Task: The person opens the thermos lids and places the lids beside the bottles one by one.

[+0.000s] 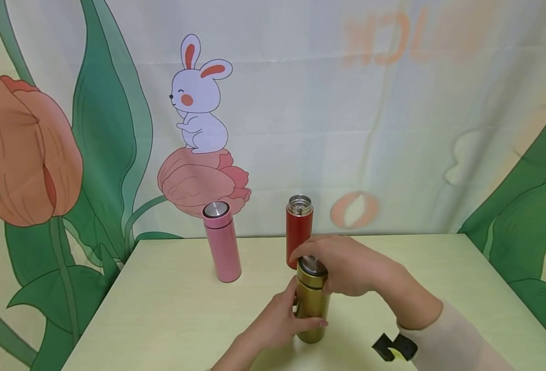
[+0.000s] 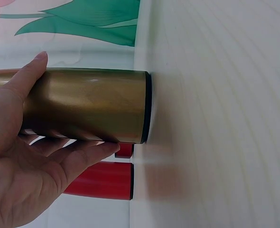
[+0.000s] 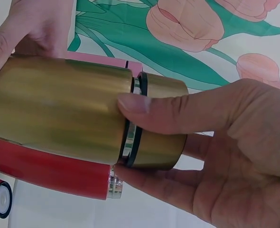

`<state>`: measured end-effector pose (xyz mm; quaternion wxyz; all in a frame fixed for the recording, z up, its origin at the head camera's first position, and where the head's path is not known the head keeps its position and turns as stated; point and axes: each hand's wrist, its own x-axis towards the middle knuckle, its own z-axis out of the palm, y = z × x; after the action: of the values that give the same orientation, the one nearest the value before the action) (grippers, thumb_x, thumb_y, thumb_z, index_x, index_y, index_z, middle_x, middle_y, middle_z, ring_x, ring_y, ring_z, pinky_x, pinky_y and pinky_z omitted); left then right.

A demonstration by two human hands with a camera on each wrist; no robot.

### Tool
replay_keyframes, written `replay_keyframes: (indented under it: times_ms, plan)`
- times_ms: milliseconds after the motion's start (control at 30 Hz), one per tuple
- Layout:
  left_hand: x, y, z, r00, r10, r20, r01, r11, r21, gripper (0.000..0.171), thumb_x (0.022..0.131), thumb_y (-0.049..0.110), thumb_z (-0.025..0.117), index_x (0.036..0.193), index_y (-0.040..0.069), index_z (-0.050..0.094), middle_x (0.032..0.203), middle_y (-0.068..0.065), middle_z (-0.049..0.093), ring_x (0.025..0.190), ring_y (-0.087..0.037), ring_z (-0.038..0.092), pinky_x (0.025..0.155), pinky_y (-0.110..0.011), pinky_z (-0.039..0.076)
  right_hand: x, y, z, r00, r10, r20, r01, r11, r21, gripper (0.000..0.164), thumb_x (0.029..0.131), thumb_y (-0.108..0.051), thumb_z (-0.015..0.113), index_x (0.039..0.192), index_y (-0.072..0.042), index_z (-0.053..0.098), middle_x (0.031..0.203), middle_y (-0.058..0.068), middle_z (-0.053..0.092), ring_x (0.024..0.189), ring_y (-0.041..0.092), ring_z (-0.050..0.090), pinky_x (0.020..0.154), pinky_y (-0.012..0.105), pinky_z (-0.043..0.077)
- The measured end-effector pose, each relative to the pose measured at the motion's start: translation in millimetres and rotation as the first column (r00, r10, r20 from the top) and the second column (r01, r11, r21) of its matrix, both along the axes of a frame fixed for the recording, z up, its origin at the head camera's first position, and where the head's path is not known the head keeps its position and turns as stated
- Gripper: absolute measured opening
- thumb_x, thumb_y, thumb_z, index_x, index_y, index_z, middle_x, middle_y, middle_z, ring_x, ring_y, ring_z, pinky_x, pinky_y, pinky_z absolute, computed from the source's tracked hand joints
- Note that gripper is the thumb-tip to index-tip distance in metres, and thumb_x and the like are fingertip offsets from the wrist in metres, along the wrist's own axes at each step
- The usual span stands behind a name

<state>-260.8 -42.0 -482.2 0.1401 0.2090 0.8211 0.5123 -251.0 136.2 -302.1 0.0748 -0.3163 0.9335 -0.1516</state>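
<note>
A gold thermos (image 1: 311, 306) stands upright near the front middle of the table. My left hand (image 1: 277, 320) grips its lower body, thumb on one side and fingers on the other. Around the gold lid (image 3: 160, 151) the right hand (image 1: 351, 265) has its thumb and fingers. A narrow gap with silver metal shows between lid and body in the right wrist view. Just behind is a red thermos (image 1: 298, 232), uncapped, its steel neck bare. Its small red lid (image 3: 0, 197) sits on the table, hollow side up.
A pink thermos (image 1: 224, 252) with its lid on stands to the left. Behind the pale table (image 1: 170, 309) hangs a printed curtain (image 1: 273, 113) with a rabbit and tulips. A black piece (image 1: 395, 347) is at the right sleeve.
</note>
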Motion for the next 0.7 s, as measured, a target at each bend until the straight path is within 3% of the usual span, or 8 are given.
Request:
replay_keyframes:
  times_ms: [500,700]
  plan:
    - [-1.0,-0.1,-0.3,1.0,-0.008,0.013,0.007,1.0,0.024,0.075,0.085,0.05,0.083,0.144,0.036,0.039,0.131,0.009,0.066,0.123,-0.014,0.061,0.11,-0.053,0.047,-3.0,4.5,-1.2,0.999,0.048,0.005,-0.048,0.999,-0.02,0.068,0.07,0.015,0.085,0.122,-0.026,0.067,0.127,-0.008,0.067,0.116,0.018,0.063,0.101,0.044,0.053]
    - [-0.6,-0.1,-1.1,1.0,-0.017,0.0,0.016,0.999,0.031,0.073,0.087,0.047,0.083,0.144,0.034,0.04,0.133,0.007,0.066,0.125,-0.015,0.061,0.111,-0.054,0.047,-3.8,6.4,-4.4,0.999,0.02,0.041,-0.019,0.999,-0.045,0.075,0.068,0.015,0.087,0.122,-0.033,0.066,0.128,-0.012,0.065,0.117,0.015,0.062,0.101,0.042,0.052]
